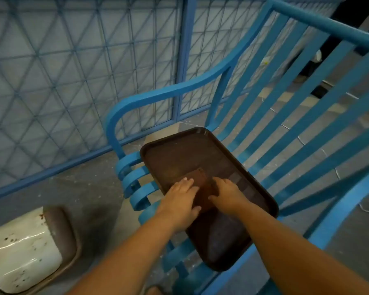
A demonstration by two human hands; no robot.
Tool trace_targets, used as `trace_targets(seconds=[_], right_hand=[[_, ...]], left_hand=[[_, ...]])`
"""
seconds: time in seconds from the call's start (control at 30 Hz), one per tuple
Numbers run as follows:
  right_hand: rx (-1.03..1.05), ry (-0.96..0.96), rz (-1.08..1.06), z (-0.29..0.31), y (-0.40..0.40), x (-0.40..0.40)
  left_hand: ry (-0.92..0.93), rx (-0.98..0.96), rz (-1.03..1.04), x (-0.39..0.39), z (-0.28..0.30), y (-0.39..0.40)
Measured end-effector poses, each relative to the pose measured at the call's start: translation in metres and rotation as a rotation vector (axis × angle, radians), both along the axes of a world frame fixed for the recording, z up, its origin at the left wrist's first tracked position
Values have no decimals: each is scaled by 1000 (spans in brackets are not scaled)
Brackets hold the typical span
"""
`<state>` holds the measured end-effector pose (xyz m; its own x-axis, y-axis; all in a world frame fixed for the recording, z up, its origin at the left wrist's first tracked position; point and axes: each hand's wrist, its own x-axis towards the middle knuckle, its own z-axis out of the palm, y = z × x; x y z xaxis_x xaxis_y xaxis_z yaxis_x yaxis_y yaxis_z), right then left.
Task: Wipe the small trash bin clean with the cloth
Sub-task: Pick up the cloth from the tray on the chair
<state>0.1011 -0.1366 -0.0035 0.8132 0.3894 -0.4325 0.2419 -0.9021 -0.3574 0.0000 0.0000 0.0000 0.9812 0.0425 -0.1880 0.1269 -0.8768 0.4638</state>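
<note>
A small white trash bin with rust spots and a brown rim lies tilted on the floor at the lower left, away from both hands. A brown cloth lies on a dark brown tray that rests on the seat of a blue bench. My left hand lies flat on the cloth's left part with fingers spread. My right hand is on the cloth's right edge, its fingers curled onto the fabric. Much of the cloth is hidden under the hands.
The blue slatted metal bench has a curved armrest at the left. A blue wire-mesh fence stands behind. The grey concrete floor shows between bench and bin.
</note>
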Motion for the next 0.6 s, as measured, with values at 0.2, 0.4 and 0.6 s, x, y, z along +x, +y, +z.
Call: trace_targets(seconds=[0.2, 0.4, 0.6], right_hand=[[-78, 49, -51, -13, -2, 5], [-57, 88, -91, -21, -3, 11], [-12, 134, -159, -17, -4, 15]], left_hand=[[165, 44, -70, 14, -24, -26], [158, 111, -46, 17, -37, -34], [182, 34, 45, 23, -29, -33]])
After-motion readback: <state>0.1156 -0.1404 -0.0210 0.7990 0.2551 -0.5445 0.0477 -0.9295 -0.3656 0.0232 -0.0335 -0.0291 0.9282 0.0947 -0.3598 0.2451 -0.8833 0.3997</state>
